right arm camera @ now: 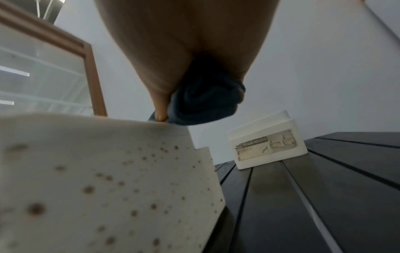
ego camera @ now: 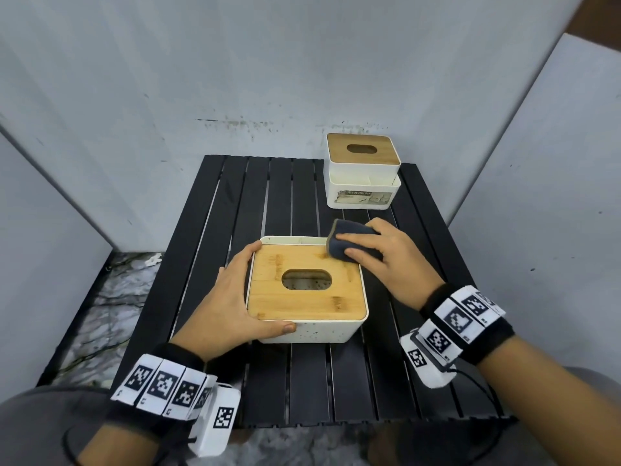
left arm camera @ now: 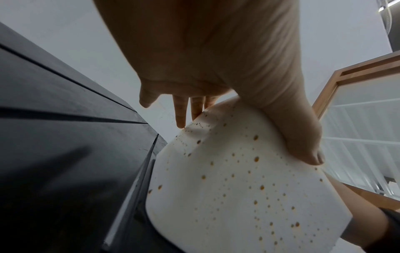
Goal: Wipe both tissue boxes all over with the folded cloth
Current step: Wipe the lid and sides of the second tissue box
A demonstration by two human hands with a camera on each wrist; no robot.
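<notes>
Near tissue box (ego camera: 306, 287): counter centre, brown specks on its white sides; wiping just started.
Folded cloth (ego camera: 349, 242): on lid's far-right corner, gripped by right hand (ego camera: 386, 260).
Left hand (ego camera: 232, 297): curled round the box's left side, steadying.
Far tissue box (ego camera: 363, 171): back right of the counter (ego camera: 235, 203), apparently not yet wiped.

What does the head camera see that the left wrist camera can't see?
Only the head view shows the right hand pressing the dark folded cloth on the near box's bamboo lid, and the far tissue box. Only the left wrist view shows the brown specks close up on the near box's white side. Both show the left hand gripping that box and the black slatted table.
</notes>
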